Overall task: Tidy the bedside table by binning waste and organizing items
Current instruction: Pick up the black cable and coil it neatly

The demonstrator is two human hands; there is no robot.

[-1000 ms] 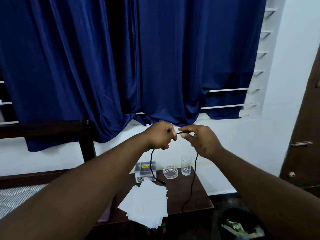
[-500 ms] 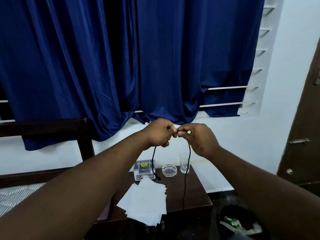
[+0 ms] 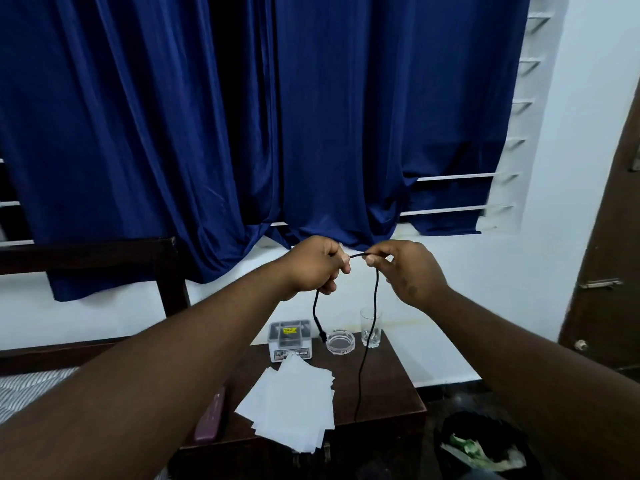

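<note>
Left hand: the left hand [image 3: 318, 266] is clenching round a thin black cable [image 3: 375, 299], raised in front of the dark blue curtain [image 3: 346, 116]. The cable's short plug end is dangling below the fist.
Right hand: the right hand [image 3: 410, 271] is pinching the same cable between thumb and fingertips, just right of the left hand.
Change: half a second ago the two hands were meeting knuckle to knuckle. Now they are drawing apart, and a short span of cable is stretching between them.
Cable: the long strand is hanging from the right pinch, crossing in front of the clear glass tumbler [image 3: 371, 337] and running down toward the near edge of the dark brown wooden bedside table [image 3: 391, 375]. Whether its tip is touching the wood is impossible to tell.
Meaning: this is probably hand-over-hand gathering, with each meeting and parting taking in another length. As most of the cable is still hanging loose, the coiling is likely only beginning.
Still waiting: a fanned stack of white paper sheets [image 3: 291, 407] is lying on the near left of the table. A small white box with a yellow label [image 3: 290, 341] and a round clear glass ashtray [image 3: 340, 342] are sitting at the far edge.
Bin: the black waste bin [image 3: 485, 424] is standing on the floor, right of the table, with scraps inside.
</note>
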